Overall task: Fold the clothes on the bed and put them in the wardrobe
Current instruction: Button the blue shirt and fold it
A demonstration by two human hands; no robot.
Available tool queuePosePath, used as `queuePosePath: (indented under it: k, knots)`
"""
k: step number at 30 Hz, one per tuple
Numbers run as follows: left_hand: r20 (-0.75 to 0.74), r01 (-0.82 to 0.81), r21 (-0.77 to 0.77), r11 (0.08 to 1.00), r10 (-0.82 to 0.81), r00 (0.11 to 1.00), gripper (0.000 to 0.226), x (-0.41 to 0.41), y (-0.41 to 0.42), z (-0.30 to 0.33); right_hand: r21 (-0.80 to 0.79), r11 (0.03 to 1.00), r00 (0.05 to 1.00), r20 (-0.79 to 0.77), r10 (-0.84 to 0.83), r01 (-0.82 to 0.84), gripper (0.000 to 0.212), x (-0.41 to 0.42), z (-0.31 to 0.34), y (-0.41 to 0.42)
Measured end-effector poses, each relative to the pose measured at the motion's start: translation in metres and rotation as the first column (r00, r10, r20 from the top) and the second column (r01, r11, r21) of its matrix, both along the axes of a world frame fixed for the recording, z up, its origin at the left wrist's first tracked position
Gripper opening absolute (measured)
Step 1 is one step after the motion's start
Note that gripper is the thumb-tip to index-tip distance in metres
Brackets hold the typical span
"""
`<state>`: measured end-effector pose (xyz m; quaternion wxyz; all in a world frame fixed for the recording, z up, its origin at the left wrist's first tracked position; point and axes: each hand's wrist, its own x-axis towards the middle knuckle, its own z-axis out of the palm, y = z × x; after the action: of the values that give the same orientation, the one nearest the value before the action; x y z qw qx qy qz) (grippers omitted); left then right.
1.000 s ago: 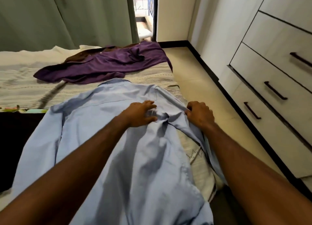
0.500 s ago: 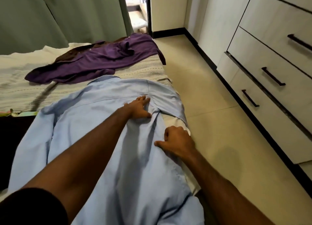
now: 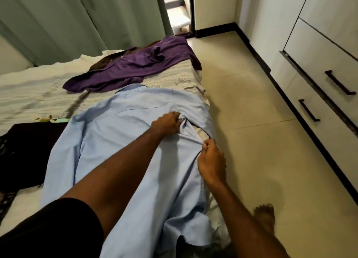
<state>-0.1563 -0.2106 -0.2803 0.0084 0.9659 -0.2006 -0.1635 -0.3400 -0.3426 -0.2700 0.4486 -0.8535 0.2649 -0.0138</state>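
- Bedroom floor [image 3: 251,122] runs pale between bed [image 3: 29,95] and wardrobe [image 3: 319,64].
- Blue shirt [image 3: 116,141] lies spread along the bed's near edge.
- Left hand [image 3: 167,123] bunches cloth near the shirt's armpit, fingers curled into it.
- Right hand [image 3: 212,163] pinches the shirt's side edge, lifting a fold.
- Purple shirt [image 3: 135,66] sits crumpled farther back on the bed.
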Motion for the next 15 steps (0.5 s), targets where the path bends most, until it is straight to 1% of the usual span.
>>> queuePosePath:
  k: [2,3,4,5,6,7,8,9,10,11,12,13,14,15]
  knots:
    - [-0.057,0.109,0.06,0.992,-0.105,0.993,0.051,0.007,-0.003,-0.005,0.078,0.997,1.0,-0.008,0.03,-0.029,0.027,-0.005,-0.003,-0.004]
    - [-0.077,0.173,0.098,0.98,-0.166,0.983,0.051,0.012,-0.005,-0.013,0.112,0.991,0.996,-0.04,0.075,-0.07,0.033,-0.008,-0.006,-0.006]
    - [-0.092,0.195,0.095,0.976,-0.187,0.978,0.051,0.013,-0.006,-0.018,0.116,0.985,0.986,-0.09,0.138,-0.128,0.038,-0.012,-0.011,-0.009]
    - [-0.1,0.169,0.071,0.983,-0.161,0.982,0.051,0.018,-0.004,-0.026,0.1,0.978,0.972,-0.131,0.197,-0.184,0.039,-0.015,-0.015,-0.01]
    - [-0.101,0.132,0.045,0.99,-0.127,0.987,0.054,0.021,-0.001,-0.032,0.071,0.976,0.966,-0.147,0.215,-0.206,0.033,-0.019,-0.02,-0.013]
    - [-0.094,0.086,-0.009,0.996,-0.087,0.992,0.062,0.023,0.001,-0.039,0.042,0.982,0.974,-0.13,0.188,-0.184,0.024,-0.024,-0.024,-0.014]
    - [-0.07,0.024,-0.106,0.994,-0.032,0.997,0.075,0.022,0.002,-0.046,0.028,0.993,0.988,-0.102,0.117,-0.114,0.017,-0.031,-0.029,-0.013]
    - [-0.041,-0.056,-0.224,0.973,0.048,0.998,0.086,0.019,0.001,-0.048,0.031,0.999,0.996,-0.084,0.04,-0.037,0.016,-0.036,-0.029,-0.013]
    - [-0.017,-0.137,-0.352,0.926,0.14,0.99,0.089,0.006,-0.003,-0.044,0.049,0.998,0.997,-0.075,-0.025,0.029,0.017,-0.043,-0.028,-0.011]
    - [0.021,-0.188,-0.449,0.874,0.221,0.975,0.081,-0.008,-0.007,-0.04,0.086,0.995,0.997,-0.066,-0.052,0.057,0.02,-0.049,-0.027,-0.011]
    - [0.082,-0.187,-0.51,0.84,0.264,0.961,0.069,-0.024,-0.011,-0.029,0.127,0.991,0.997,-0.072,-0.041,0.05,0.027,-0.054,-0.024,-0.011]
    - [0.128,-0.158,-0.532,0.832,0.264,0.956,0.058,-0.043,-0.006,-0.026,0.159,0.987,0.993,-0.119,-0.01,0.029,0.037,-0.064,-0.022,-0.005]
    - [0.179,-0.103,-0.517,0.85,0.225,0.958,0.049,-0.057,-0.003,-0.02,0.174,0.985,0.986,-0.166,0.032,-0.003,0.047,-0.07,-0.021,-0.003]
    - [0.206,-0.035,-0.486,0.873,0.153,0.966,0.046,-0.073,0.002,-0.021,0.178,0.983,0.973,-0.217,0.073,-0.034,0.047,-0.079,-0.019,-0.001]
